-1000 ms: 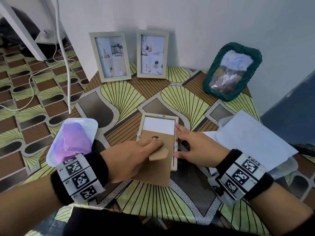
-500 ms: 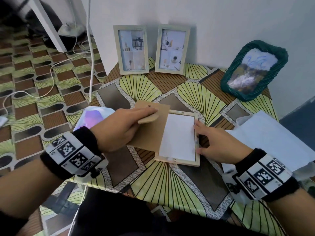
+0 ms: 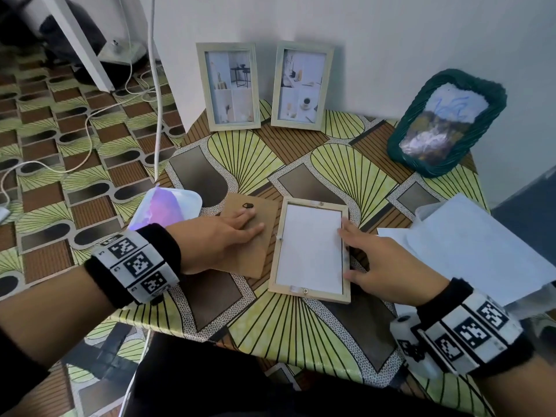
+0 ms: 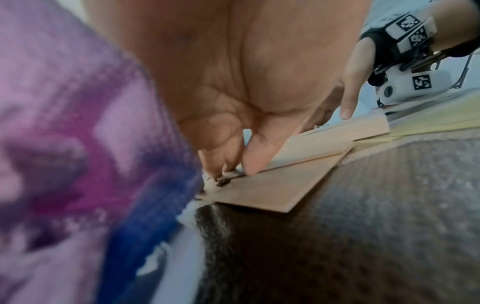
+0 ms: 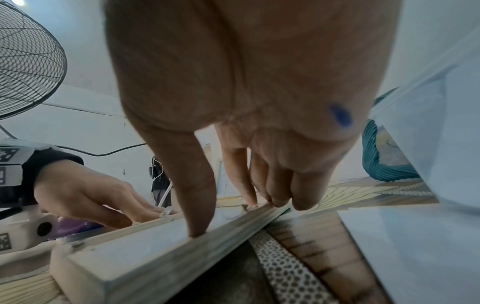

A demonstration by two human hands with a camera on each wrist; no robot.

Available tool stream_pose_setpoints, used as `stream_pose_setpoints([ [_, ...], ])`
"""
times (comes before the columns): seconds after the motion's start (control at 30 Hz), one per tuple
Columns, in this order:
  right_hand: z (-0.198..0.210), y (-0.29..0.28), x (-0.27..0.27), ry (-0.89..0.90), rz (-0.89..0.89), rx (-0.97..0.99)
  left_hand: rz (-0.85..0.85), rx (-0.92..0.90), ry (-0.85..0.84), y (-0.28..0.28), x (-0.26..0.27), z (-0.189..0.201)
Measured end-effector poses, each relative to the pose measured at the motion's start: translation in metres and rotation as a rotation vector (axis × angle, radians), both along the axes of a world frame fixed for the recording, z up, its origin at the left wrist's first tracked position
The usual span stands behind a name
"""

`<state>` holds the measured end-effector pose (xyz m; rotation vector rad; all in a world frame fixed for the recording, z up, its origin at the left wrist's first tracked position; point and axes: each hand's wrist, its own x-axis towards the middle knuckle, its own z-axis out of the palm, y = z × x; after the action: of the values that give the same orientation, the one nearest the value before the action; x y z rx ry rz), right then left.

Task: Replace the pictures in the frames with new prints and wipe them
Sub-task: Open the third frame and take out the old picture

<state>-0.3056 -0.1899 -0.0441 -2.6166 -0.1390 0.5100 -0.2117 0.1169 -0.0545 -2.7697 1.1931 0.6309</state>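
A pale wooden frame (image 3: 310, 293) lies face down in the middle of the table, with the white back of its print (image 3: 310, 248) showing. The frame's brown backing board (image 3: 255, 260) lies flat just left of it. My left hand (image 3: 246, 227) rests on the board with its fingers stretched out; the left wrist view shows my thumb pressing on the board (image 4: 272, 191). My right hand (image 3: 350, 251) has straight fingers, and its fingertips press on the frame's right rail (image 5: 182, 246).
Two pale frames (image 3: 228, 85) (image 3: 302, 85) and a green woven frame (image 3: 445, 121) lean on the back wall. White sheets (image 3: 481, 245) lie on a container at the right. A white tray with a purple cloth (image 3: 165, 209) sits at the table's left edge.
My left hand lifted the backing board off the frame, carried it left and laid it flat on the table. The print's white back is now uncovered. My right hand stayed on the frame's right rail.
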Motion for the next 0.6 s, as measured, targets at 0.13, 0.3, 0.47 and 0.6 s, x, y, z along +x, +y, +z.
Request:
stream_pose_setpoints([
  [0.13,0.0,0.001,-0.002,0.001,0.009,0.01,-0.026,0.037,-0.014,-0.001,-0.006,0.003],
  [0.3,0.007,0.006,-0.004,-0.131,-0.025,0.042,0.1,-0.169,-0.082,-0.013,-0.007,0.026],
  [0.47,0.017,0.013,0.013,-0.288,-0.214,0.017,0.277,-0.51,-0.12,-0.045,-0.005,0.042],
  [0.6,0.018,0.013,0.033,-0.228,-0.185,-0.123,0.321,-0.332,-0.047,-0.068,0.007,0.034],
])
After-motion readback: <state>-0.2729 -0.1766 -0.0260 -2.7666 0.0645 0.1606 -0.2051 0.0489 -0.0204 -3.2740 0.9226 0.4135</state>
